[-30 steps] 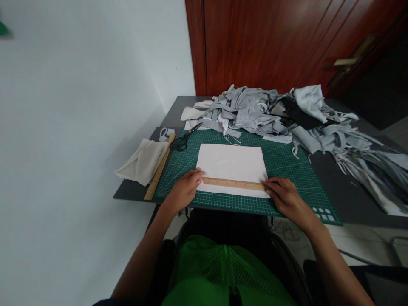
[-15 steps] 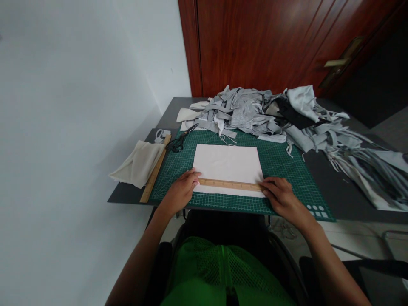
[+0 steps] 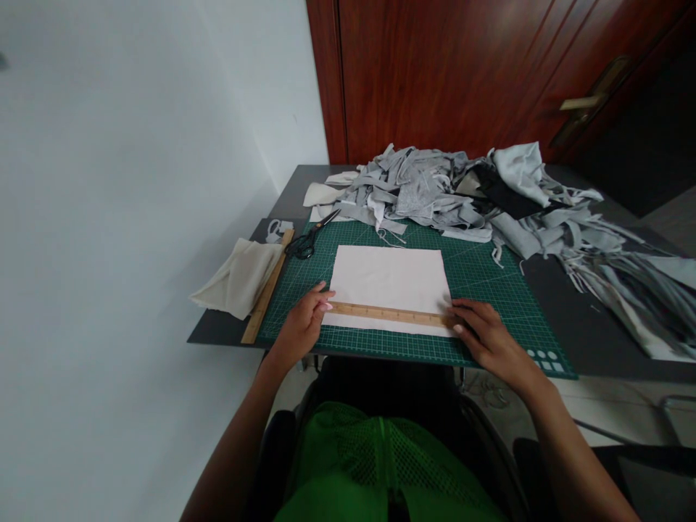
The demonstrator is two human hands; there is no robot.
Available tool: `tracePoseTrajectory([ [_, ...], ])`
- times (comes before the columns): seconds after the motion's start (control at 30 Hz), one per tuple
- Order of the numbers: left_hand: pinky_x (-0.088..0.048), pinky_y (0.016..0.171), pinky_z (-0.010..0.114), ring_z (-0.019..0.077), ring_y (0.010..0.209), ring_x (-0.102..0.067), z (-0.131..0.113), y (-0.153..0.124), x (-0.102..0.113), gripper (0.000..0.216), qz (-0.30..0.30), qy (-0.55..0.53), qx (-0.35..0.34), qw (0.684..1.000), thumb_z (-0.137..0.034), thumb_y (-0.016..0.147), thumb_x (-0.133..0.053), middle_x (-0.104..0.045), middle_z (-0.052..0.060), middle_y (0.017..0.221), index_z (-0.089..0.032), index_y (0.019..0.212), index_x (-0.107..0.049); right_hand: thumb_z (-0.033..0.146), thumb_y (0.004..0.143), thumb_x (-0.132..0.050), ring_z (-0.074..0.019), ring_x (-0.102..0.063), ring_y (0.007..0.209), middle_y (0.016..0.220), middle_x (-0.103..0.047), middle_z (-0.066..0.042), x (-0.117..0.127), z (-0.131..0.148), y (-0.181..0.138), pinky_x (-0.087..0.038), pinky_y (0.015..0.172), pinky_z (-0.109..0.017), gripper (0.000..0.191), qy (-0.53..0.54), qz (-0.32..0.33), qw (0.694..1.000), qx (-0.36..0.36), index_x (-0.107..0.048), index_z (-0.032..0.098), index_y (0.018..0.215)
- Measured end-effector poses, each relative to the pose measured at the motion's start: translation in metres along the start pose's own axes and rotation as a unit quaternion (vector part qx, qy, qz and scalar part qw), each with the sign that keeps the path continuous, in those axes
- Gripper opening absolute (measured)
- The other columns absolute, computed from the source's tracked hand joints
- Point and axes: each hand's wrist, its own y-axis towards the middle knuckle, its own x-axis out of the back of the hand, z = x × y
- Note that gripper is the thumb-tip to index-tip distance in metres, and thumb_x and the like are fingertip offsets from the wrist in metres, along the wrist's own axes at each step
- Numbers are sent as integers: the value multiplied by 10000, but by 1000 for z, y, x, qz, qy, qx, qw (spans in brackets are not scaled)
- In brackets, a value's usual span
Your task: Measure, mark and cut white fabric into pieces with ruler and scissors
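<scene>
A white rectangular cloth [image 3: 388,275] lies flat on the green cutting mat [image 3: 348,342]. Across its lower part runs a wooden ruler [image 3: 380,312], nearly parallel to the near edge. My left hand [image 3: 301,324] is at the ruler's left end, thumb and fingers closed on a small pale pink piece [image 3: 326,307] too small to name surely. At the other end, my right hand [image 3: 486,335] holds the ruler down, its fingers over the tip and its thumb by the cloth's right edge. The ruler's right tip is hidden under those fingers.
Black-handled scissors [image 3: 305,245] rest on the mat's upper left. A second wooden ruler [image 3: 266,293] and folded cream cloth [image 3: 239,279] lie left. Grey fabric scraps [image 3: 424,192] pile along the back and right, before a wooden door [image 3: 435,80]. A white wall [image 3: 135,217] borders the left.
My left hand has slid a little left, off the cloth toward its left edge, with the pink piece in its fingers. My right hand remains at the ruler's end. The view has shifted slightly.
</scene>
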Motion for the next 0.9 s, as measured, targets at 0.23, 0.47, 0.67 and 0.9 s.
tracePoseTrajectory([
  [0.23,-448,1153,466,216,1374,-569,2,0,-1,202,0,-1,19,1000,-340,1057,-395,-734,62,1256,-239,1027,-567,407,1045,-508,-338,-586,1231,1370,-639,-151,-4,2,2,-464,1014,-556,357,-56,9,998,11,-653,250,1331],
  [0.47,-497,1071,423,228,1195,-665,5,-2,-1,190,-113,64,74,989,-323,1040,-403,-727,68,1200,-235,1058,-571,404,1032,-510,-341,-637,1143,1258,-680,-158,-13,-10,0,-509,962,-542,346,-36,-24,999,22,-728,240,1246],
  [0.67,-536,892,376,220,950,-714,7,0,6,238,-173,-7,139,975,-397,1047,-384,-759,27,938,-246,915,-511,370,1036,-506,-313,-674,1039,1142,-712,-148,-12,-12,1,-559,888,-489,315,-28,-46,996,74,-737,214,1182],
  [0.9,-507,917,402,240,980,-693,9,-1,1,204,-141,29,120,982,-369,1028,-417,-732,37,984,-249,930,-550,295,1035,-499,-301,-660,1025,1121,-676,-152,-4,0,0,-575,874,-446,288,-14,-66,994,86,-689,201,1230],
])
